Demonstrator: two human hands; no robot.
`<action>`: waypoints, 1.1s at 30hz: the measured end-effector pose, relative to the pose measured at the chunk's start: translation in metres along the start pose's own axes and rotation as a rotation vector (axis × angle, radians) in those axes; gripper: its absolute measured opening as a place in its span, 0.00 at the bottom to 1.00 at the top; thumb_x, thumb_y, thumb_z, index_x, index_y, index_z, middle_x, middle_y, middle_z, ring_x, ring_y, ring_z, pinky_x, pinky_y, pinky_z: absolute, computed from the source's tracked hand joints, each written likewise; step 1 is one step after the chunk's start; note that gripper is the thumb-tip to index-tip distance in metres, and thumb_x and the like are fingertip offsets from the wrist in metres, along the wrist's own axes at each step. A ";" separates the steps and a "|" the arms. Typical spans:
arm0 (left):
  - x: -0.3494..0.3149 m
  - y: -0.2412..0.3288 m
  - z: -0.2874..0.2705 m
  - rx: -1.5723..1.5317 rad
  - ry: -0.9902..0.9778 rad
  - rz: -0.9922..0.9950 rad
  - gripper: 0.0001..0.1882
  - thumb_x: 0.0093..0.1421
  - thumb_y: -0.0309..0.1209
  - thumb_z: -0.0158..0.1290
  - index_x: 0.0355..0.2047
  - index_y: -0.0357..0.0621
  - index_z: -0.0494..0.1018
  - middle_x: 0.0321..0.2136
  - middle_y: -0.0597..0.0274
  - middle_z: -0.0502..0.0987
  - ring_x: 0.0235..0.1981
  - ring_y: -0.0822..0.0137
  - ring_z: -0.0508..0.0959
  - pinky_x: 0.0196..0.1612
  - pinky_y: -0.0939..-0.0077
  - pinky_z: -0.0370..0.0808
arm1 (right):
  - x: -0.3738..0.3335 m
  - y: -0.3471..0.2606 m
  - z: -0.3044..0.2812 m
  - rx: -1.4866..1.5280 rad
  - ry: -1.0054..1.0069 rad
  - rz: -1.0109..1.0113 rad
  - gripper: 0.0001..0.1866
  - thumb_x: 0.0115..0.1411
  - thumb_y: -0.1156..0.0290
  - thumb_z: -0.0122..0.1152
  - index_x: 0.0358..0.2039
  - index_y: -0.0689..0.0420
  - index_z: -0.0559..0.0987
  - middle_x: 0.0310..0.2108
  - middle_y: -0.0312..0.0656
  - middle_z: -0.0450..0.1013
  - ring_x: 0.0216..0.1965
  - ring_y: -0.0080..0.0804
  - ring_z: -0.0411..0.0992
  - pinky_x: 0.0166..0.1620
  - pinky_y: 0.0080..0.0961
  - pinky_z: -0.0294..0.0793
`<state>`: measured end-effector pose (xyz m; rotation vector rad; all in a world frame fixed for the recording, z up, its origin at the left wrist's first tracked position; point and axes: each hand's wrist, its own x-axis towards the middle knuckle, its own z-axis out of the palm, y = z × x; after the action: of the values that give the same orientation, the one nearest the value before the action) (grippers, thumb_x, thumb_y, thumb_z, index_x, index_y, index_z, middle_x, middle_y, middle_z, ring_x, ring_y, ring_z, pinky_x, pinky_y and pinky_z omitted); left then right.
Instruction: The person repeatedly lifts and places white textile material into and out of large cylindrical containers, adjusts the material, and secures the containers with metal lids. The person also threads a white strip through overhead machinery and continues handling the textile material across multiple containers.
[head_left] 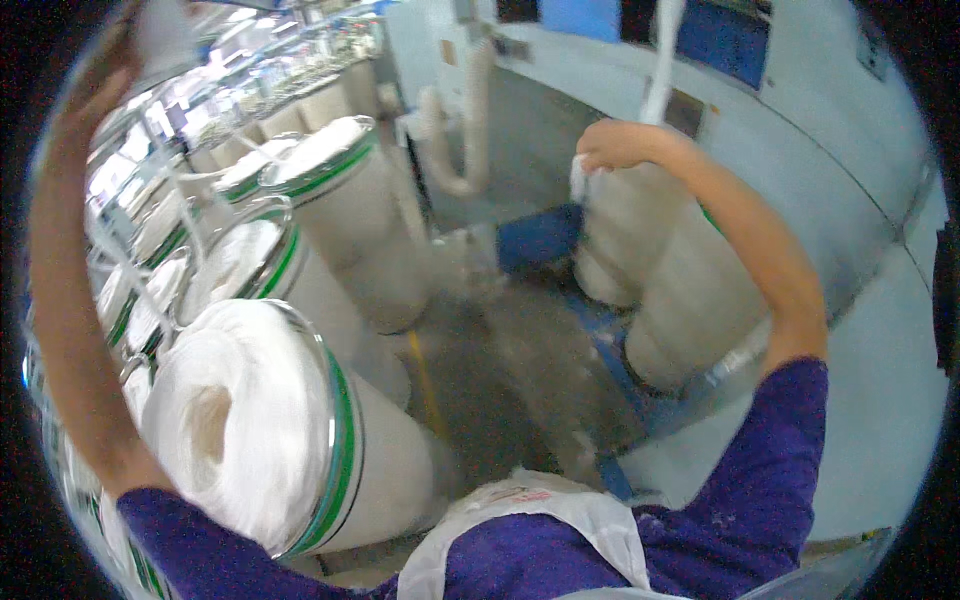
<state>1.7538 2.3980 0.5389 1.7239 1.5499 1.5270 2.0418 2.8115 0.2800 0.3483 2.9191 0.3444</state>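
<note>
Your right hand (612, 145) is stretched out ahead of you, fingers curled down and pinched on a white sliver (578, 180) — a soft strand at the rim of a tall pale can (630, 235). That can stands right of centre, touching a second can (695, 300) nearer to you, both on a blue base (610, 350) set on the grey floor (500, 380). A white strand (662, 60) hangs down from above, just behind your hand.

Your left hand (105, 75) is raised high at the upper left edge. It is blurred against something white, and you cannot tell how far it is open or whether it grips anything.

On your left runs a row of tall cans with green bands below clear rims. The nearest can (340, 470) is heaped with coiled white sliver (235, 410), a hollow in the middle of the coil. Behind it, a second (300, 280) and a third (365, 230) are filled the same way, and more stand further back, too small to tell apart.

A yellow line (425, 375) is painted on the floor between the row and the blue base. On the far wall sits a blue rectangular panel (730, 40).
</note>
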 end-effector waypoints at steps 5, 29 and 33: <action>0.016 -0.029 0.042 -0.159 0.205 0.247 0.17 0.67 0.36 0.39 0.45 0.33 0.67 0.38 0.50 0.72 0.35 0.62 0.75 0.41 0.68 0.76 | -0.029 -0.075 -0.122 0.519 0.957 -0.312 0.14 0.62 0.62 0.52 0.34 0.62 0.77 0.29 0.42 0.75 0.29 0.26 0.71 0.36 0.25 0.70; 0.103 -0.074 0.108 0.032 0.241 0.698 0.21 0.64 0.36 0.47 0.52 0.34 0.64 0.50 0.52 0.70 0.51 0.63 0.71 0.57 0.66 0.65 | 0.085 -0.145 -0.239 0.914 1.580 0.033 0.23 0.54 0.50 0.53 0.36 0.57 0.80 0.30 0.48 0.77 0.37 0.44 0.75 0.43 0.34 0.71; 0.098 -0.069 0.107 -0.244 0.160 0.578 0.16 0.67 0.28 0.40 0.53 0.35 0.64 0.50 0.52 0.70 0.50 0.62 0.71 0.56 0.68 0.68 | 0.067 -0.136 -0.241 1.128 1.688 -0.342 0.29 0.55 0.52 0.59 0.51 0.58 0.72 0.46 0.48 0.72 0.44 0.40 0.72 0.47 0.32 0.70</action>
<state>1.7945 2.5451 0.4906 2.0438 0.9037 2.0676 1.8994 2.6501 0.4664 -0.7511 4.0675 -2.1081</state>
